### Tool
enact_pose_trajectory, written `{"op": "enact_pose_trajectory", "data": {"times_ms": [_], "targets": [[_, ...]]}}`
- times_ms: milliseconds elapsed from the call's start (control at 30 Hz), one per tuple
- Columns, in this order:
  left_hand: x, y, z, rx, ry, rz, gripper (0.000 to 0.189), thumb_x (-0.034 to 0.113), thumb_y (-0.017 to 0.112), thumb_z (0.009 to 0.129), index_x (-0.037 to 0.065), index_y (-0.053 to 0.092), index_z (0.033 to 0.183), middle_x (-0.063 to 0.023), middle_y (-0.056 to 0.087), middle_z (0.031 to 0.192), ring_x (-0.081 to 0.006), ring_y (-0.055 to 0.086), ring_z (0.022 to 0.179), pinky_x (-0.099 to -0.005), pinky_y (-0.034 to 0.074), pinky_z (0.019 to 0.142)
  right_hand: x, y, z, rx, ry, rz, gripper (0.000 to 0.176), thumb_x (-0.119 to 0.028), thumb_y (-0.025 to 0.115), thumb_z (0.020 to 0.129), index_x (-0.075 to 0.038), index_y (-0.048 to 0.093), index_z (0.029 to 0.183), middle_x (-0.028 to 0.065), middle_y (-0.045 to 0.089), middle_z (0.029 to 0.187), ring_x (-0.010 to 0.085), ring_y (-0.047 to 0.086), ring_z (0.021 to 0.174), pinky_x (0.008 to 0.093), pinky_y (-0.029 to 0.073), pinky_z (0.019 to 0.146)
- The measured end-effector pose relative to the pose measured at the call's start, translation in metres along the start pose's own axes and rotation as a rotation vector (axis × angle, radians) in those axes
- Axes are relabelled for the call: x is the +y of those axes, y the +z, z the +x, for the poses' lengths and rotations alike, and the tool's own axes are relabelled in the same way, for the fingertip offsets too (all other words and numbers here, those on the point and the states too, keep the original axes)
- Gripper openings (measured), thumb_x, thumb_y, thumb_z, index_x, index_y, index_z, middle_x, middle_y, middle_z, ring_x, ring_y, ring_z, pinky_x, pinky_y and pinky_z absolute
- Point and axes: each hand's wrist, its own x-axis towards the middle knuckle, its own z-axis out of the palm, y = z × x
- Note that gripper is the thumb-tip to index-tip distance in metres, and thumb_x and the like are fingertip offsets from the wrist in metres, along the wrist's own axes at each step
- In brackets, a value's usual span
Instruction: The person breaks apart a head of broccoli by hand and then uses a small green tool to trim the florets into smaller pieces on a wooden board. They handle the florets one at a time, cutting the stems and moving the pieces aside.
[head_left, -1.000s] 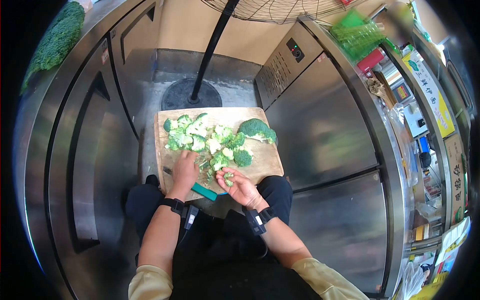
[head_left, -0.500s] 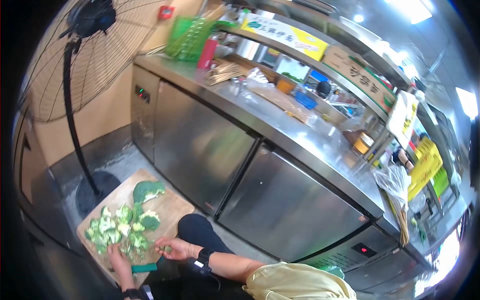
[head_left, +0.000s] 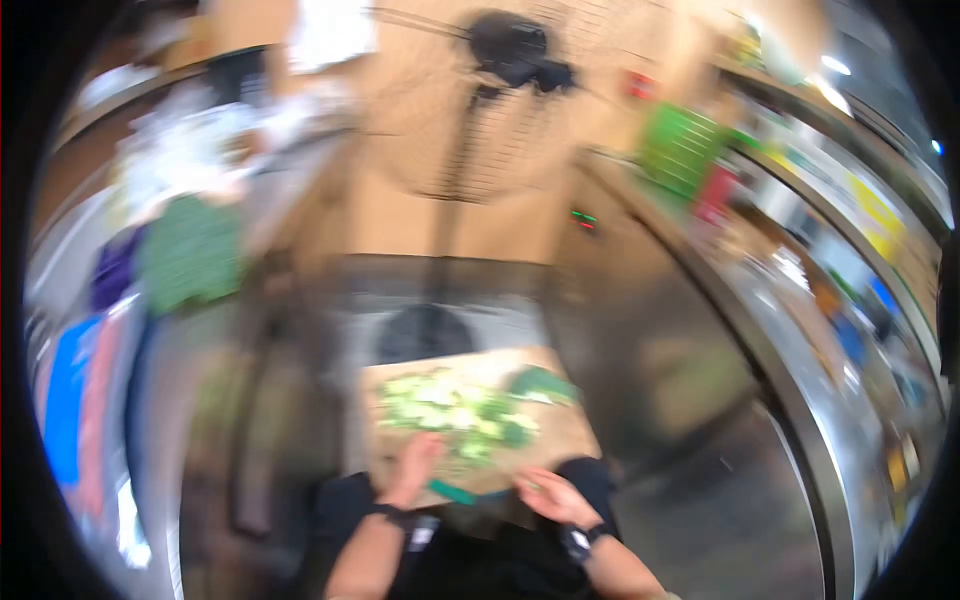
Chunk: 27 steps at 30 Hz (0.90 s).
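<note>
A wooden cutting board [head_left: 400,370] lies low in front of me, just above my knees. Cut broccoli florets [head_left: 455,405] are spread over its middle and left, and a larger broccoli piece [head_left: 541,384] sits at the far right. My left hand [head_left: 414,468] is over the near left edge beside the florets; motion smears its fingers. At the near right edge, my right hand [head_left: 553,496] is closed, with a small green bit, apparently broccoli, at the fingertips. Between both hands, a flat teal strip [head_left: 452,491], perhaps a knife handle, lies along the near edge.
A standing fan [head_left: 508,45] rises beyond the board, its round base [head_left: 425,335] on the floor. Steel cabinets [head_left: 660,330] with a loaded counter line the right. To the left are a green cloth-like bundle [head_left: 192,252] and blurred plastic bags [head_left: 190,150].
My view has swung left, so the board and fan now appear nearer the middle and the left side has come into sight. Both hands remain at the board's near edge.
</note>
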Motion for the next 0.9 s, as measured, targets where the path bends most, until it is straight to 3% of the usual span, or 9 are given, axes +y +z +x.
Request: {"op": "enact_pose_trajectory", "data": {"times_ms": [33,67,100,200,367,533,633,700,900], "targets": [[0.007,0.006,-0.006,-0.06,0.247,0.039,0.016,0.014,0.053,0.089,0.003,0.061,0.097,-0.0026,0.061,0.087,-0.0128,0.054,0.079,-0.0261,0.044,0.076,0.003,-0.006,0.009,0.006,0.052,-0.038,0.015,-0.011,0.054,0.093,-0.003,0.056,0.106,0.0085,0.061,0.096,0.0181,0.06,0.086,0.0288,0.051,0.073],[0.03,0.012,-0.02,0.008,0.365,0.549,0.016,0.008,0.06,0.084,0.003,0.062,0.099,-0.0042,0.061,0.087,-0.0131,0.057,0.076,-0.0273,0.047,0.073,0.006,-0.02,0.023,-0.03,0.139,0.021,0.013,-0.007,0.056,0.091,-0.003,0.054,0.102,0.0135,0.059,0.096,0.0236,0.061,0.088,0.0301,0.054,0.073],[0.043,0.019,-0.03,0.028,0.381,0.524,0.023,0.004,0.066,0.08,0.004,0.061,0.103,-0.0052,0.062,0.087,-0.0134,0.059,0.075,-0.0275,0.049,0.069,0.006,-0.016,0.025,0.02,0.286,0.132,0.014,-0.008,0.056,0.091,-0.002,0.053,0.103,0.0147,0.059,0.095,0.024,0.061,0.088,0.0301,0.054,0.073],[0.062,0.038,-0.062,-0.014,0.336,0.508,0.028,0.007,0.067,0.08,0.003,0.06,0.107,-0.0065,0.062,0.09,-0.0136,0.061,0.081,-0.0269,0.05,0.073,0.019,0.005,0.028,-0.066,0.238,-0.086,0.02,-0.014,0.054,0.092,-0.001,0.053,0.108,0.019,0.058,0.105,0.0284,0.059,0.095,0.0383,0.051,0.086],[0.054,0.053,-0.086,-0.282,0.275,0.477,0.031,0.008,0.066,0.082,0.002,0.059,0.111,-0.009,0.063,0.099,-0.0151,0.063,0.091,-0.0284,0.052,0.078,0.044,0.053,0.03,-0.144,0.263,-0.064,0.033,-0.028,0.047,0.096,0.0,0.052,0.114,0.0175,0.054,0.117,0.0287,0.054,0.106,0.0434,0.043,0.097],[0.057,0.051,-0.08,-0.166,0.262,0.466,0.027,0.012,0.064,0.085,0.002,0.059,0.11,-0.0078,0.064,0.095,-0.0152,0.063,0.089,-0.029,0.052,0.076,0.05,0.017,0.042,-0.192,0.312,0.039,0.028,-0.02,0.05,0.095,0.001,0.053,0.114,0.0127,0.058,0.112,0.0259,0.057,0.103,0.0384,0.047,0.092],[0.016,0.041,-0.06,-0.039,0.244,0.441,0.022,0.015,0.062,0.087,0.004,0.06,0.106,-0.0056,0.064,0.091,-0.0126,0.061,0.087,-0.0273,0.05,0.075,0.051,0.014,0.039,0.041,0.229,0.123,0.02,-0.008,0.053,0.092,0.001,0.053,0.11,0.0138,0.061,0.104,0.0233,0.06,0.092,0.0341,0.051,0.082],[0.0,0.035,-0.05,0.068,0.228,0.298,0.02,0.017,0.06,0.088,0.002,0.062,0.101,-0.0031,0.064,0.09,-0.0097,0.058,0.084,-0.026,0.047,0.078,0.051,-0.01,0.046,0.017,0.296,0.216,0.021,-0.007,0.054,0.092,0.0,0.052,0.111,0.0138,0.061,0.101,0.0237,0.06,0.091,0.0341,0.052,0.081],[0.001,0.02,-0.037,0.264,0.167,0.123,0.012,0.005,0.059,0.087,0.0,0.061,0.098,-0.0023,0.064,0.086,-0.0072,0.057,0.077,-0.022,0.047,0.071,0.021,0.005,0.032,0.09,0.088,0.136,0.017,-0.002,0.057,0.088,-0.002,0.053,0.104,0.0126,0.058,0.095,0.0209,0.058,0.087,0.0304,0.052,0.077]]}}
